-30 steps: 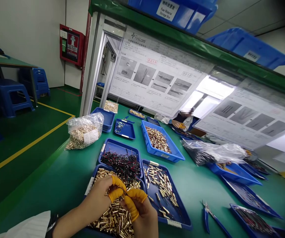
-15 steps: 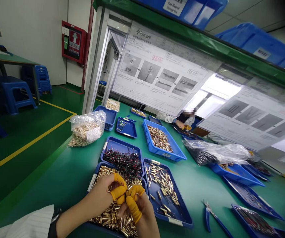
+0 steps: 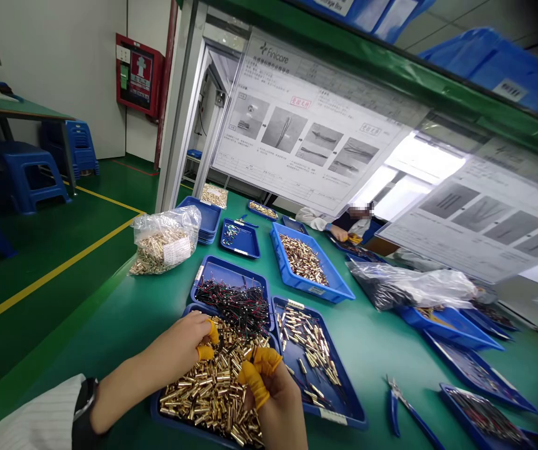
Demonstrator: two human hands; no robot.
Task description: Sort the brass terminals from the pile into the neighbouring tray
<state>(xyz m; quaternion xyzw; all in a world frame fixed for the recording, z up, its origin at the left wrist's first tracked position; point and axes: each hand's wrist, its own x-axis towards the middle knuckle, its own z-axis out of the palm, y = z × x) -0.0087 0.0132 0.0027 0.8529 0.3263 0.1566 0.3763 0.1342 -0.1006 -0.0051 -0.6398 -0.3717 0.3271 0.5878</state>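
Small brass metal sleeves (image 3: 217, 387) fill a blue tray directly below my hands. Over the tray's upper left part is my left hand (image 3: 192, 337), with yellow finger cots on its fingertips; its thumb and forefinger are apart, close above the sleeves. My right hand (image 3: 275, 387), also in yellow finger cots, is over the tray's right side with thumb and forefinger pinched together. What the pinch holds is too small and hidden to make out. Just behind lies a tray of black and red wire leads (image 3: 234, 303). Brass sleeves with wires (image 3: 313, 347) lie in the tray to the right.
A blue bin of brass parts (image 3: 303, 259) stands farther back, with a clear bag of parts (image 3: 163, 244) at left. Blue-handled pliers (image 3: 402, 403) lie at right, near more trays. Instruction sheets (image 3: 306, 125) hang ahead. Across the table, a co-worker's hand (image 3: 341, 234) shows.
My hands were together over the tray and are now apart. The left hand has moved left and its thumb and forefinger have separated; the right has shifted slightly right, still pinching.
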